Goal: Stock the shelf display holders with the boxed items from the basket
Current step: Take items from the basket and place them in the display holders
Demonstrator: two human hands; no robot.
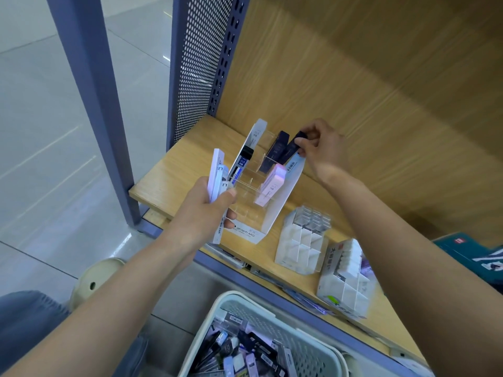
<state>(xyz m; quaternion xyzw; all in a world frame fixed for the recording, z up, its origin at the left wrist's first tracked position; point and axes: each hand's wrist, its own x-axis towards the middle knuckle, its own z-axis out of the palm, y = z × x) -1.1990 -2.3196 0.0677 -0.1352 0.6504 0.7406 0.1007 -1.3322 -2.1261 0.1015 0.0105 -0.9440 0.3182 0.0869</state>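
Fingers (pixel 304 145) of the right hand (pixel 325 151) pinched the upper end of a dark boxed item (pixel 289 153). Its long axis sloped down and leftward into the rear right slot of the display holder (pixel 283 198), just beside a second dark box (pixel 276 148). Left hand (pixel 209 213), at the holder's front left, gripped a bundle of pale boxes (pixel 216 172). Judged: seating wanted a push along that axis. Basket (pixel 272 306) stood below the shelf (pixel 168 172).

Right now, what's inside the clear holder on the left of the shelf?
The clear holder holds a black-capped case, two navy cases, one pinched by the right hand, and a pink case. The left hand and its white boxes cover the front left slots.
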